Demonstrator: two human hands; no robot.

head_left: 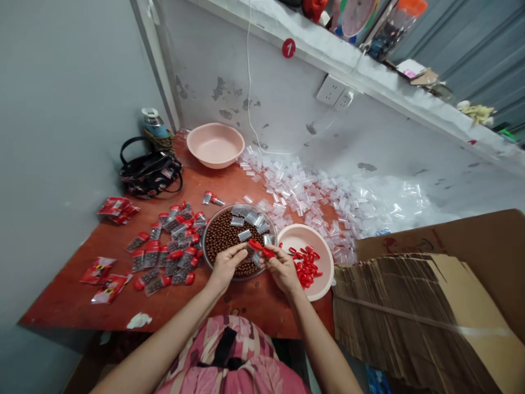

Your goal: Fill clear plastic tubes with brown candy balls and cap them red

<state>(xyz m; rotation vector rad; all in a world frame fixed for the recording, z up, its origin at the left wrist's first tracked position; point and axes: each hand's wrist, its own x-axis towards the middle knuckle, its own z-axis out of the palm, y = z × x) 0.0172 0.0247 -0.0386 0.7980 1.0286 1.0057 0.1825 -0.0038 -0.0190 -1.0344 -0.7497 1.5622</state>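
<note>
My left hand (pixel 226 265) and my right hand (pixel 282 268) meet over the near rim of a clear bowl (pixel 209 261) full of small brown beads (pixel 223 236). Between the fingers of both hands is a small clear bag with a red clip (pixel 260 248) at its top. Several filled little bags lie on the beads at the far side of the bowl. Right of my right hand stands a pink bowl (pixel 324 276) holding several red clips (pixel 307 266).
Filled bags with red clips (pixel 172 249) lie left of the bead bowl. Empty clear bags (pixel 311 197) are heaped along the wall. An empty pink basin (pixel 215 144) and a black handbag (pixel 150 172) sit at the back. Flattened cardboard (pixel 414 317) is stacked at right.
</note>
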